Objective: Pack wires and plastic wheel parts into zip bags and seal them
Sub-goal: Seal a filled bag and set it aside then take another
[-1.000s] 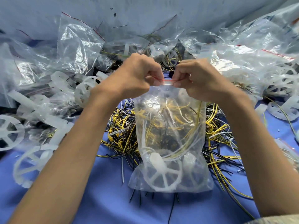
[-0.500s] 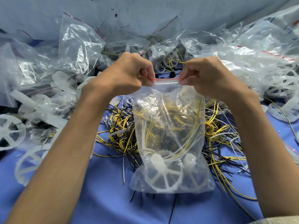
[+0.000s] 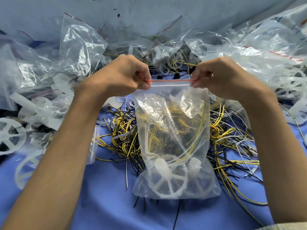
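A clear zip bag (image 3: 172, 133) stands upright in the middle, its bottom resting on the blue table (image 3: 106, 211). Inside it lie white plastic wheel parts (image 3: 167, 181) and yellow, white and black wires. My left hand (image 3: 121, 77) pinches the left end of the bag's red zip strip (image 3: 171, 81). At the strip's right end, my right hand (image 3: 222, 75) pinches it too. The strip is stretched flat and straight between the two hands.
A heap of loose yellow, black and white wires (image 3: 121, 135) lies behind and around the bag. Empty and filled clear bags (image 3: 79, 45) pile up at the back and both sides. Loose white wheels (image 3: 10, 136) lie at the left and right (image 3: 289, 80).
My hands have slid apart along the zip strip, from nearly touching at its middle to its two ends. The strip is now drawn out flat.
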